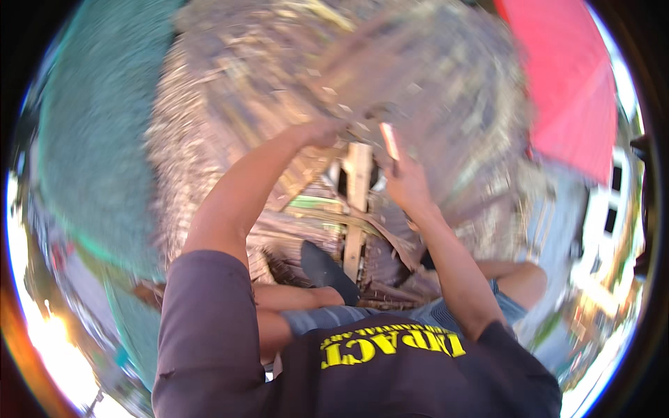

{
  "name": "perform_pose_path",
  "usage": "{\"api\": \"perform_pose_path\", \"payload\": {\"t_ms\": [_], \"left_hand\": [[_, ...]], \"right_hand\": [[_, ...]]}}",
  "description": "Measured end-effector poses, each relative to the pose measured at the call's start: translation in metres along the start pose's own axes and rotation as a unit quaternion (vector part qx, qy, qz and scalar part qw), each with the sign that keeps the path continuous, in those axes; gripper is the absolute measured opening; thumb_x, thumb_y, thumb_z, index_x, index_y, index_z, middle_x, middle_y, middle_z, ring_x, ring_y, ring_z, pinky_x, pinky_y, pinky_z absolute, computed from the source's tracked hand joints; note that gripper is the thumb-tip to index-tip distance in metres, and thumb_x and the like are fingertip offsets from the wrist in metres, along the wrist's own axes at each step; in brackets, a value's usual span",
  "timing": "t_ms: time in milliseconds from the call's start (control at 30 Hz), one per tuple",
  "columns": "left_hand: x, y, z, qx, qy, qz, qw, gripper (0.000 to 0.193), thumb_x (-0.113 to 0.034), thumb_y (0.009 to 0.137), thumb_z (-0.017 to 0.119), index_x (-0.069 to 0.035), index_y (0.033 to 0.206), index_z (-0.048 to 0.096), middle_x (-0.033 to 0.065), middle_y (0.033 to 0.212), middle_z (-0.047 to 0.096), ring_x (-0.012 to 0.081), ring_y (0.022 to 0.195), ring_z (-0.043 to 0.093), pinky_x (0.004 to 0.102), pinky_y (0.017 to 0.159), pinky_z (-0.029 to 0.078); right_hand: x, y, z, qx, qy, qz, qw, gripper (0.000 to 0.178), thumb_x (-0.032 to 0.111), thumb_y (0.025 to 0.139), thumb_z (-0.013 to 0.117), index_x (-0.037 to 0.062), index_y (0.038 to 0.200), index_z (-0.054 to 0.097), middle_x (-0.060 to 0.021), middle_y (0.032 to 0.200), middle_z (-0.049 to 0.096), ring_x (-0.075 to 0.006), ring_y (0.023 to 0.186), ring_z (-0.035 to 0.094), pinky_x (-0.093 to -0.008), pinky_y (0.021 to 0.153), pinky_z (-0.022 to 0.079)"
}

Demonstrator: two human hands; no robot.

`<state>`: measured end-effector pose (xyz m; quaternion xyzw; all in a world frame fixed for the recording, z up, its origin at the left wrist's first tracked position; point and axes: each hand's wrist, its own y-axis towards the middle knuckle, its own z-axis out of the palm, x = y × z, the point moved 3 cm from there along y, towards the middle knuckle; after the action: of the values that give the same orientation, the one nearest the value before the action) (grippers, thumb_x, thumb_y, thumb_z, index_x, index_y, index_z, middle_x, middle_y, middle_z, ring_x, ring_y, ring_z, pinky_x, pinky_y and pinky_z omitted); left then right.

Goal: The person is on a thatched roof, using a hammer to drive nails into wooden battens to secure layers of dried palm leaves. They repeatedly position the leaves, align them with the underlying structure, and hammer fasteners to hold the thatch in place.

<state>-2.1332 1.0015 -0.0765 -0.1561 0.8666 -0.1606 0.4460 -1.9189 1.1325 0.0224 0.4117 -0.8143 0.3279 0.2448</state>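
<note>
Nearest, between two bent legs (298,297): one pale wooden strip (359,174), presumably placed centrally for reach by both hands. Beyond, in the right hand (408,182): one hammer-like tool (391,141), fingers wrapped around the handle, likely to leave the head free. Near the strip's far end: left hand (324,132), grip and any contents too blurred to judge. Farther: wood scraps (272,104), uncountable through blur; one red cover (568,76), right; one green cover (104,132), left.
</note>
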Motion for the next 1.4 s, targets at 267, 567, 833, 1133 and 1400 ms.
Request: {"api": "perform_pose_path", "payload": {"t_ms": [267,567,833,1133,1400], "left_hand": [[0.008,-0.382,-0.028,-0.354,0.0,-0.299,0.886,0.035,-0.016,0.094,0.057,-0.006,0.128,0.061,0.0178,0.119,0.07,0.0377,0.112,0.065,0.0472,0.096,0.051],[-0.1,-0.57,0.298,-0.566,-0.318,-0.584,0.488,0.033,-0.026,0.093,0.062,-0.006,0.119,0.066,0.0181,0.111,0.072,0.0362,0.101,0.069,0.0452,0.089,0.053],[-0.179,-0.43,0.396,-0.532,-0.292,-0.681,0.41,0.1,-0.048,0.077,0.082,-0.01,0.155,0.033,0.0242,0.16,0.03,0.0461,0.142,0.037,0.0576,0.104,0.046],[-0.157,-0.382,0.41,-0.474,-0.381,-0.642,0.467,0.117,-0.035,0.075,0.08,-0.016,0.163,0.005,0.0209,0.168,0.007,0.054,0.15,0.015,0.0738,0.105,0.038],[-0.186,-0.511,0.406,-0.615,-0.203,-0.686,0.332,0.081,0.01,0.083,0.046,0.01,0.157,0.012,0.0378,0.144,0.044,0.0495,0.129,0.051,0.0519,0.105,0.049]], "right_hand": [[0.235,0.0,0.05,0.194,-0.045,-0.325,0.924,0.034,0.018,0.09,0.064,0.0082,0.123,0.063,-0.0227,0.093,0.069,-0.0426,0.09,0.067,-0.0498,0.077,0.051],[0.445,-0.163,0.145,0.388,-0.278,-0.68,0.557,0.027,0.025,0.091,0.067,0.0174,0.116,0.072,-0.0147,0.09,0.073,-0.0382,0.088,0.069,-0.049,0.078,0.053],[0.39,-0.283,0.257,0.498,-0.351,-0.717,0.338,0.032,0.025,0.088,0.07,0.0195,0.12,0.073,-0.0153,0.092,0.074,-0.0366,0.087,0.07,-0.0478,0.078,0.056],[0.326,-0.273,0.29,0.55,-0.352,-0.659,0.372,0.035,0.024,0.09,0.068,0.0179,0.124,0.071,-0.0169,0.099,0.074,-0.0369,0.093,0.07,-0.0476,0.084,0.055],[0.321,-0.267,0.297,0.544,-0.309,-0.636,0.451,0.033,0.023,0.09,0.068,0.0173,0.122,0.072,-0.0182,0.097,0.073,-0.0386,0.091,0.069,-0.0487,0.081,0.055]]}}
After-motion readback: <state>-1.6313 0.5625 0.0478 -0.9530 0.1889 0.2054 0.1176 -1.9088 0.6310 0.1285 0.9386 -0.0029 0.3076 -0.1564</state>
